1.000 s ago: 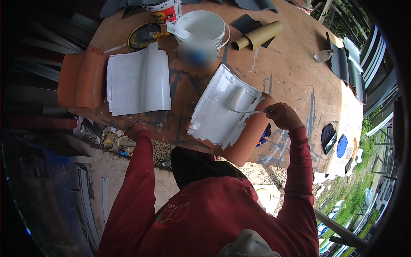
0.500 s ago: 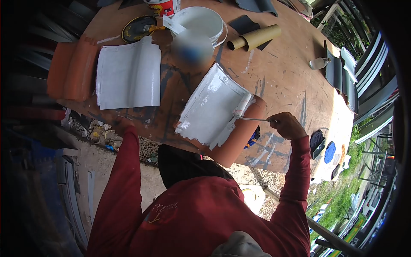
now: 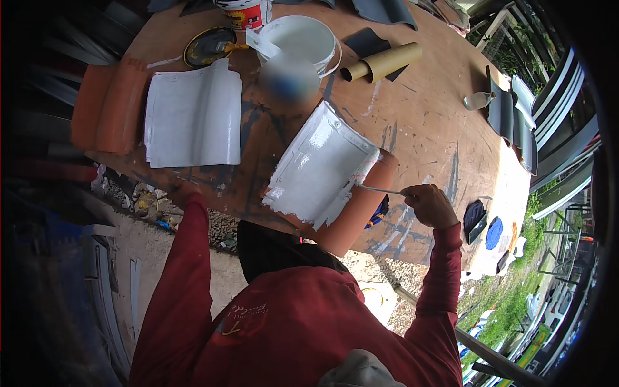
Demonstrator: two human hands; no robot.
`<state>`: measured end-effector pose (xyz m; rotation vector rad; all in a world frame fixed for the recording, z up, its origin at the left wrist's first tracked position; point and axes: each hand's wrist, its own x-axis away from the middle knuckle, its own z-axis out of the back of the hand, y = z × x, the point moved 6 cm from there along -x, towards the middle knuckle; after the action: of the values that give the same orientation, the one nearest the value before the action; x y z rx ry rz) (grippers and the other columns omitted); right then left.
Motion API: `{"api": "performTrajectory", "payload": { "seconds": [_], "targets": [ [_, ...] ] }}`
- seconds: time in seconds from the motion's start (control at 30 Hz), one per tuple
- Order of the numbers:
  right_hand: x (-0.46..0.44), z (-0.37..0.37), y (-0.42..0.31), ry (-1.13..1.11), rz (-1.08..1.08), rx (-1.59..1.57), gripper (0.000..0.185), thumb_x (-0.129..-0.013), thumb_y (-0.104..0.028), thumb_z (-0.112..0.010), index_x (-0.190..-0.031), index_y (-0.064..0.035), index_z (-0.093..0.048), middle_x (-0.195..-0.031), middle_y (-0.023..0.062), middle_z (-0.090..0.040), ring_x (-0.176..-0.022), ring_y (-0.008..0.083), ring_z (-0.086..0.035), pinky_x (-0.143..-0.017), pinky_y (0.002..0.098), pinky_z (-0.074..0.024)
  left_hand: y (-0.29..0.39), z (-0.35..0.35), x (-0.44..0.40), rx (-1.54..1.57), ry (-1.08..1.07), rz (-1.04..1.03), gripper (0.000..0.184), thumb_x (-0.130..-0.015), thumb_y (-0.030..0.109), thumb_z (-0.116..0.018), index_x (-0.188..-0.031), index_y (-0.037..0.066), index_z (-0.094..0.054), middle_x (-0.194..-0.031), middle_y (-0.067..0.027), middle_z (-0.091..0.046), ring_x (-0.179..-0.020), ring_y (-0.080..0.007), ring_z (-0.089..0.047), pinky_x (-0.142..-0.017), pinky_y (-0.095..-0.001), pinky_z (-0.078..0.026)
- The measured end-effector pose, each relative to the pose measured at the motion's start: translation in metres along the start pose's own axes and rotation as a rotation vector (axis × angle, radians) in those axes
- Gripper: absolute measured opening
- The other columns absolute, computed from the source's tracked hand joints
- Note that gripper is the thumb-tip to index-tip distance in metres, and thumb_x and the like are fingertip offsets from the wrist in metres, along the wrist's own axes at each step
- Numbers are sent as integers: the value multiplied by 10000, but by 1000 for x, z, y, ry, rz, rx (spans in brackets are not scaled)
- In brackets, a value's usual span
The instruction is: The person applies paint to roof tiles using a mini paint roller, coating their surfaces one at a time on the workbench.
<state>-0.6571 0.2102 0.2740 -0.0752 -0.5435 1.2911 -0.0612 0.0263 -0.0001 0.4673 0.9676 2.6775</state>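
Observation:
My right hand [image 3: 431, 205] is closed around the handle of what looks like a paint roller [image 3: 382, 189]. Its thin metal rod reaches left to a partly painted roof tile [image 3: 322, 169], and the paint-covered head blends into the wet white surface. Bare terracotta shows along the tile's right side. At the table's near left edge is my left hand [image 3: 186, 190], its fingers too dark to make out. Just beyond it lies a second tile [image 3: 193, 119], coated white all over, beside an unpainted orange tile [image 3: 108, 106].
A white bucket [image 3: 303, 35] stands at the back of the wooden table [image 3: 412, 97], near a black lid [image 3: 207, 48] and a red-and-white tub [image 3: 248, 14]. Brown cardboard tubes [image 3: 387, 61] lie to the right. Farther right are a glass jar [image 3: 478, 100] and dark tiles [image 3: 500, 113].
My right hand has come slightly toward me, drawing the roller down along the tile's ridge. My left hand stays at the table edge.

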Motion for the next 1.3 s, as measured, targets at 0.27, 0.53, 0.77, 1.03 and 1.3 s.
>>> {"api": "performTrajectory", "payload": {
  "seconds": [0.27,0.53,0.77,1.03,1.3],
  "targets": [
    [12,-34,5,-21,-228,-773,251,-1027,-146,-521,-1174,10,-651,-618,25,-561,-437,67,-477,-399,256,-387,1,0,-1,-18,32,9,624,-946,494,-426,-1204,-72,-471,-1112,-307,-644,-990,-463,-670,-836,-553,-560],
    [37,-55,-24,82,66,-314,199,-953,-68,-594,-1101,24,-691,-585,80,-562,-509,117,-525,-513,332,-420,-3,-5,-6,-52,64,-3,598,-944,478,-424,-1199,-60,-481,-1096,-304,-652,-986,-467,-672,-832,-548,-567],
    [93,-100,-81,-208,87,-376,206,-939,-71,-581,-1116,-43,-682,-937,227,-706,-876,439,-674,-736,454,-541,-2,-5,-6,8,13,21,580,-933,463,-446,-1202,-50,-486,-1118,-290,-653,-1004,-457,-673,-840,-539,-567],
    [126,-143,-85,-302,104,-473,273,-897,-23,-554,-1148,-28,-660,-768,148,-690,-686,287,-700,-626,372,-540,0,-1,-1,19,16,15,571,-924,450,-473,-1203,-48,-488,-1142,-289,-643,-1013,-453,-670,-850,-532,-565],
    [116,-126,-68,-312,-240,-958,434,-944,-80,-629,-1369,-33,-560,-736,60,-623,-612,91,-616,-551,281,-499,-4,-4,-5,-15,40,14,590,-917,455,-474,-1219,-52,-485,-1146,-295,-637,-1015,-451,-670,-866,-544,-559]
  ]
}}
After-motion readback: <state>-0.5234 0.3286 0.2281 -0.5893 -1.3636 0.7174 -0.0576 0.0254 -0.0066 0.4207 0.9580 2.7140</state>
